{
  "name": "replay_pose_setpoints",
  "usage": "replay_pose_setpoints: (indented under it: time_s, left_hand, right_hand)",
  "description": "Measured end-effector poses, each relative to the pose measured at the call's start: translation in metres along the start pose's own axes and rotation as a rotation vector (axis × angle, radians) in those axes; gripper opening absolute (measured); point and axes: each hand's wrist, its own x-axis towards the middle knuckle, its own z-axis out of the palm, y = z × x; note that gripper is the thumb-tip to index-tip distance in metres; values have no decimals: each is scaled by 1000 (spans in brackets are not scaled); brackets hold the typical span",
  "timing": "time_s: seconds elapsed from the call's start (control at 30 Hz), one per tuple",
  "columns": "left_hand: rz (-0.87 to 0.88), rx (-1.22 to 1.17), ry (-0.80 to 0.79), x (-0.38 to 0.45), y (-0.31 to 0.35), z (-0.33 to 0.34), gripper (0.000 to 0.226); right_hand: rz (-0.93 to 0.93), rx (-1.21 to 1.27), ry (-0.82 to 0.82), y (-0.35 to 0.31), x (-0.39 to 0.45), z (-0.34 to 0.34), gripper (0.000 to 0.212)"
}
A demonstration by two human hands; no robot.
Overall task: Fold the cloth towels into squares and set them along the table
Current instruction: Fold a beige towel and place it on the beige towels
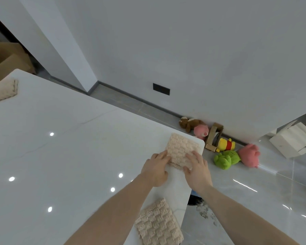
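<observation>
A beige waffle-textured towel, folded into a square, lies at the far right corner of the glossy white table. My left hand grips its near left edge and my right hand grips its near right edge, fingers curled over the cloth. A second folded beige towel lies nearer me along the table's right edge, partly under my left forearm. A third folded towel rests at the far left corner, cut off by the frame's edge.
The table's right edge runs just right of both near towels. On the grey floor by the wall lie several plush toys and a cardboard piece. A white box stands at right, brown cartons at far left.
</observation>
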Motion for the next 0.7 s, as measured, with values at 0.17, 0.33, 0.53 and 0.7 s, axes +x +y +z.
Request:
replay_pose_setpoints:
  time_s: [0.17,0.33,0.53,0.7]
  left_hand:
    - [-17,43,-12,-7,1,-6,75]
    - [-28,-83,98,-53,7,2,71]
    - [-148,-268,23,-144,-19,39,65]
    - [-164,-316,-11,-203,-34,55,56]
  right_hand:
    - [40,12,-177,-11,-3,-3,76]
    - [97,197,-57,-19,-54,2,74]
    - [320,388,-188,-22,-165,25,67]
    - [456,399,-178,-22,-236,43,64]
